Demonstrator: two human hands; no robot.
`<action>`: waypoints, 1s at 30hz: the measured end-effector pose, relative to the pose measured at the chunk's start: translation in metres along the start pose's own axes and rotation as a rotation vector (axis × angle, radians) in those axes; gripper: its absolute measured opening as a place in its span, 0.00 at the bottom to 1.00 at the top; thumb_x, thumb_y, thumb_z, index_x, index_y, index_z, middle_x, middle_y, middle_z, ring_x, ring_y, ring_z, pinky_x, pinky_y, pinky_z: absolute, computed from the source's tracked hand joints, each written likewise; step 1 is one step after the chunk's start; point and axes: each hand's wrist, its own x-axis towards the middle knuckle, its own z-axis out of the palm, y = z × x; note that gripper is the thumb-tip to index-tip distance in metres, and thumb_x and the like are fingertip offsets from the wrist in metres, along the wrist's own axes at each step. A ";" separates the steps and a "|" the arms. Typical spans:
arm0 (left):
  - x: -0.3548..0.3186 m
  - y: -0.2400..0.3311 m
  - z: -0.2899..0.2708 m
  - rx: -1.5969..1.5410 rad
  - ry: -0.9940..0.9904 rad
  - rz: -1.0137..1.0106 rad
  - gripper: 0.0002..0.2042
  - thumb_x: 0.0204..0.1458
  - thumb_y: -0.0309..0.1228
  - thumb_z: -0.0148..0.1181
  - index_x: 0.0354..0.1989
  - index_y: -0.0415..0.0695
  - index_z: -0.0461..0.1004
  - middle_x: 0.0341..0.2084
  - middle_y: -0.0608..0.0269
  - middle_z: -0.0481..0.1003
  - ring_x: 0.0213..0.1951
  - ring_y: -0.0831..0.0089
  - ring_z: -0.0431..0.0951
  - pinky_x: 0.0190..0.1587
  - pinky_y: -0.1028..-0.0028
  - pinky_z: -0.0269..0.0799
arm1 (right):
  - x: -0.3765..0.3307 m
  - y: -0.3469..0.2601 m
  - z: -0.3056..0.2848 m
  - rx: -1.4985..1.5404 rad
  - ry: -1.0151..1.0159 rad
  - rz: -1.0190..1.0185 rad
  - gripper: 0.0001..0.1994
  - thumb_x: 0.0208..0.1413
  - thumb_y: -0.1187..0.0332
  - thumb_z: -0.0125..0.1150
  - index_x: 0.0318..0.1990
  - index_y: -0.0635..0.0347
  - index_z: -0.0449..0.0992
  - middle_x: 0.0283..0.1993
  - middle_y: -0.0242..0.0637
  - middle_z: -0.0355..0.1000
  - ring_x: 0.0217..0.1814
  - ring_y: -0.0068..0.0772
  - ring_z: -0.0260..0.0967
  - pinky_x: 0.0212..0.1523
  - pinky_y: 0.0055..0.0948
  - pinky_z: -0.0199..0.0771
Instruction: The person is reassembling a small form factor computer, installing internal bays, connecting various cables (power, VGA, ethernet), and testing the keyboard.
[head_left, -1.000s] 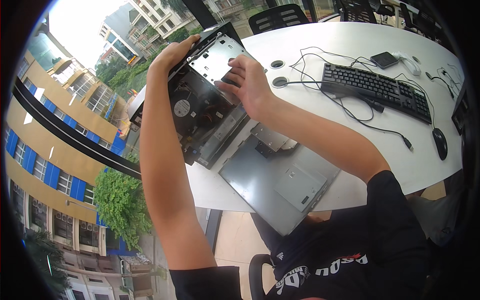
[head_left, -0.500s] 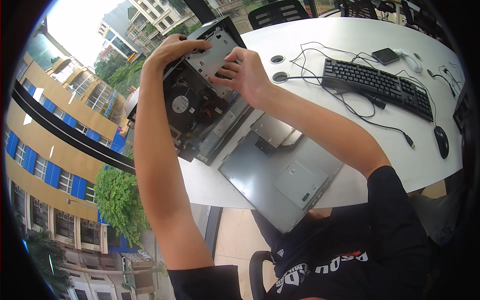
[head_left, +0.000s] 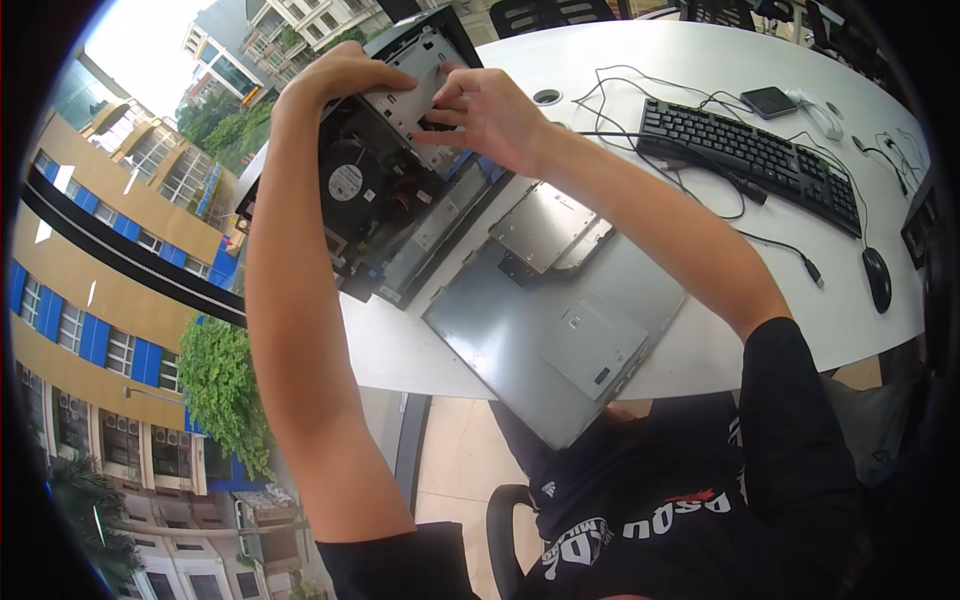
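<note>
An opened desktop computer case (head_left: 430, 235) lies at the table's far left, its insides showing a black fan (head_left: 345, 182) and wires. Across its far end sits a silvery metal drive cage (head_left: 400, 110) with slots. My left hand (head_left: 340, 75) reaches over the cage, thumb pressed on its top; the other fingers are mostly hidden at the far side. From the right, my right hand (head_left: 490, 115) has its fingers bent onto the cage's near edge, some tips hidden. Closer to me lies the detached side panel (head_left: 480, 320), with a smaller metal plate (head_left: 545, 225) at its far edge.
On the right are a black keyboard (head_left: 750, 160), a mouse (head_left: 877, 280), tangled cables (head_left: 690, 185) and a small black box (head_left: 768, 102). The side panel juts past the white table's (head_left: 690, 365) near edge. A window (head_left: 110, 250) runs along the left.
The fingers of my right hand have curled further in on the cage. My left hand stays on it. The whole view has shifted slightly.
</note>
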 end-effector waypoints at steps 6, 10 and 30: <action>0.009 0.001 0.002 0.068 0.032 0.066 0.36 0.38 0.52 0.76 0.48 0.30 0.81 0.37 0.49 0.83 0.35 0.63 0.85 0.39 0.70 0.78 | -0.024 -0.001 -0.029 -0.469 0.093 -0.132 0.21 0.56 0.68 0.59 0.56 0.70 0.71 0.57 0.47 0.70 0.64 0.41 0.69 0.59 0.37 0.81; 0.011 -0.017 -0.001 0.143 0.070 0.063 0.36 0.38 0.55 0.75 0.46 0.31 0.83 0.34 0.48 0.84 0.33 0.63 0.85 0.38 0.71 0.79 | -0.058 0.008 -0.047 -1.358 -0.018 -0.461 0.29 0.55 0.70 0.60 0.66 0.70 0.68 0.68 0.53 0.69 0.70 0.43 0.69 0.64 0.39 0.75; 0.016 -0.014 0.015 0.047 0.085 0.089 0.31 0.41 0.50 0.74 0.47 0.35 0.83 0.35 0.51 0.84 0.32 0.65 0.85 0.37 0.71 0.80 | -0.054 0.057 -0.080 -2.000 -0.295 -0.639 0.45 0.54 0.65 0.60 0.77 0.71 0.45 0.83 0.51 0.40 0.85 0.46 0.38 0.82 0.42 0.45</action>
